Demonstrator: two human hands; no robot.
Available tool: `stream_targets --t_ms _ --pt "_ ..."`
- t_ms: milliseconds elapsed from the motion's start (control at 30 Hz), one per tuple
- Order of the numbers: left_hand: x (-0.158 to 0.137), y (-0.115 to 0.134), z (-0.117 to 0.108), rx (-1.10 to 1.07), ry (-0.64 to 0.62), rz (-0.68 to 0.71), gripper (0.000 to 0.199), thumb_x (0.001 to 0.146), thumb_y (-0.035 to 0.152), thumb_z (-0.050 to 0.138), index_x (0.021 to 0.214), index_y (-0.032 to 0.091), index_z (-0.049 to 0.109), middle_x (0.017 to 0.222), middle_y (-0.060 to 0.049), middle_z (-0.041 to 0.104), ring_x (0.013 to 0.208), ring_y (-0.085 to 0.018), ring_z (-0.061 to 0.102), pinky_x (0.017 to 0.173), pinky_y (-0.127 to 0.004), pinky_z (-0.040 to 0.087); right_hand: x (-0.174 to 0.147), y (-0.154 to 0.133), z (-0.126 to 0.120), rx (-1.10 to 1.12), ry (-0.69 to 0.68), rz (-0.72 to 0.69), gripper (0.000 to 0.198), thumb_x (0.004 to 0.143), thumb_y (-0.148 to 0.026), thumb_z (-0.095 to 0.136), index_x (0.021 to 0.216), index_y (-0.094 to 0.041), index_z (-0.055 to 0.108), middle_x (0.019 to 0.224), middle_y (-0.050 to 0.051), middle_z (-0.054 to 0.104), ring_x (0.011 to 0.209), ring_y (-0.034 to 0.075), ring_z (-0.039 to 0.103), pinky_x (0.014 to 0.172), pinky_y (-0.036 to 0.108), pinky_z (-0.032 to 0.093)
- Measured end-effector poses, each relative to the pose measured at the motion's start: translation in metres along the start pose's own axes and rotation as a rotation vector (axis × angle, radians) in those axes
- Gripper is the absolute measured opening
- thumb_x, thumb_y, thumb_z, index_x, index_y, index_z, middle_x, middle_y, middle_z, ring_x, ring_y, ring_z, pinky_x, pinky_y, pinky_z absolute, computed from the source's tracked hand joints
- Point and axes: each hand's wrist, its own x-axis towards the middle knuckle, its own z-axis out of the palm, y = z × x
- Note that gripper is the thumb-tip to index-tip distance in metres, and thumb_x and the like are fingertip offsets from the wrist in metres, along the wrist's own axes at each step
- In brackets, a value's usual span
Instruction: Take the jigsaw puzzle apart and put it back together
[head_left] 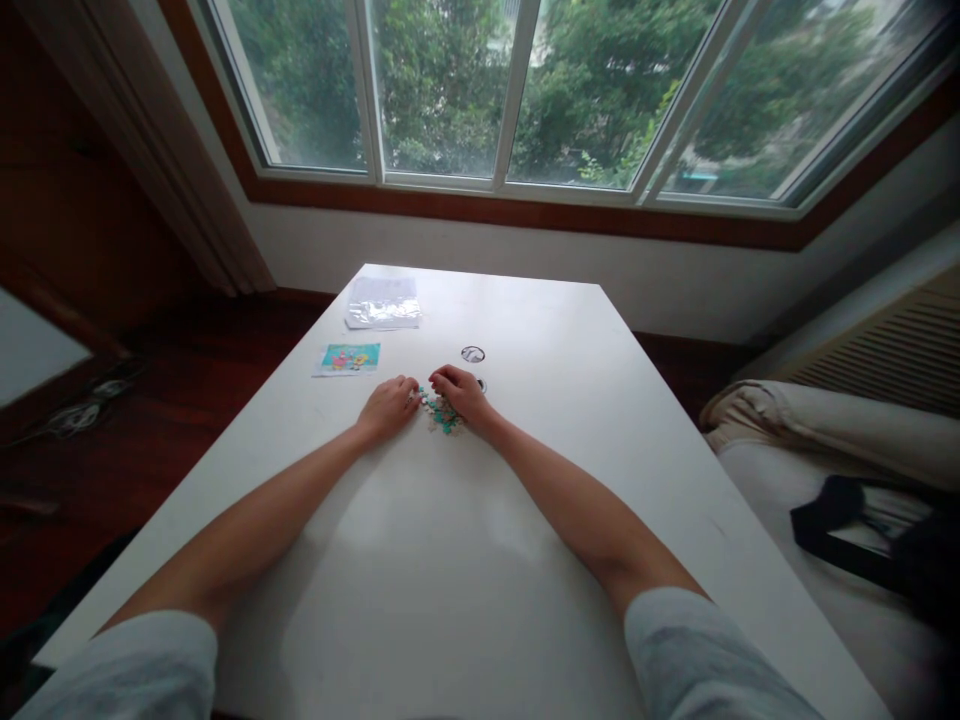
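Loosely, small irregular pieces (448, 424) litter the glossy tabletop (420, 580).

Head-worn view, facing forward and tilted down over the white table (600, 380). Wide framing: window (442, 90) across top, sleeves (131, 665) close at the bottom corners. Left hand (388, 407) and right hand (466, 395) near centre, small, well away from lens.

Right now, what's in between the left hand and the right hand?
In the head view, small teal and pale pieces lie between the left hand and the right hand.
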Motion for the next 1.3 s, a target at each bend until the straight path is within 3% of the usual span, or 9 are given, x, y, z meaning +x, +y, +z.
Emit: stream_targets --t_ms 133,300,400,500,667,900,1300 --pt "0.004 0.001 0.001 0.000 0.011 -0.024 0.027 0.104 0.030 0.040 0.110 0.020 0.064 0.104 -0.009 0.066 0.099 -0.024 0.062 0.090 -0.036 0.046 -0.001 -0.004 -0.007 -0.109 -0.019 -0.034 0.026 0.093 -0.040 0.056 0.093 -0.018 0.070 0.085 0.002 0.071 0.082 0.015 0.064 0.079 0.028 0.051" --pt "0.002 -0.003 -0.003 -0.042 0.028 -0.050 0.029 0.104 0.030 0.039 0.103 0.021 0.067 0.102 -0.008 0.068 0.096 -0.022 0.063 0.086 -0.033 0.047 -0.008 -0.014 -0.006 -0.594 -0.119 -0.154 0.018 0.095 -0.026 0.060 0.102 -0.019 0.076 0.101 0.006 0.070 0.097 0.018 0.061 0.093 0.031 0.046" --pt "0.001 -0.008 -0.005 -0.082 0.038 -0.071 0.029 0.103 0.030 0.040 0.101 0.021 0.068 0.101 -0.007 0.069 0.094 -0.022 0.064 0.084 -0.033 0.047 -0.013 -0.023 0.002 -0.843 -0.184 -0.172 0.025 0.095 -0.033 0.066 0.116 -0.021 0.075 0.111 0.009 0.068 0.108 0.023 0.057 0.098 0.035 0.044" --pt "0.001 -0.013 -0.005 -0.139 0.064 -0.094 0.028 0.102 0.031 0.042 0.101 0.022 0.068 0.101 -0.007 0.070 0.093 -0.021 0.064 0.084 -0.033 0.048 -0.016 -0.029 0.009 -0.985 -0.207 -0.154 0.029 0.095 -0.039 0.066 0.117 -0.022 0.074 0.114 0.011 0.065 0.111 0.026 0.055 0.097 0.037 0.044" --pt "0.003 -0.019 -0.002 -0.182 0.110 -0.095 0.024 0.100 0.027 0.045 0.101 0.022 0.069 0.102 -0.006 0.068 0.094 -0.021 0.063 0.086 -0.034 0.049 -0.015 -0.033 0.014 -1.064 -0.199 -0.117 0.027 0.096 -0.036 0.062 0.116 -0.021 0.073 0.114 0.012 0.064 0.111 0.027 0.054 0.095 0.038 0.045" --pt "0.003 -0.017 -0.007 -0.024 0.123 -0.021 0.021 0.098 0.026 0.050 0.099 0.022 0.072 0.106 -0.010 0.063 0.103 -0.025 0.056 0.098 -0.042 0.045 -0.018 -0.037 0.019 -1.063 -0.204 -0.113 0.028 0.096 -0.034 0.062 0.122 -0.026 0.069 0.120 0.011 0.063 0.114 0.029 0.053 0.091 0.039 0.044" --pt "-0.001 -0.012 -0.008 -0.108 0.095 0.041 0.020 0.094 0.026 0.055 0.100 0.023 0.074 0.109 -0.008 0.063 0.107 -0.025 0.056 0.101 -0.042 0.047 -0.013 -0.035 0.019 -1.054 -0.237 -0.055 0.016 0.096 -0.028 0.064 0.111 -0.020 0.066 0.120 0.012 0.061 0.115 0.027 0.051 0.092 0.038 0.044"
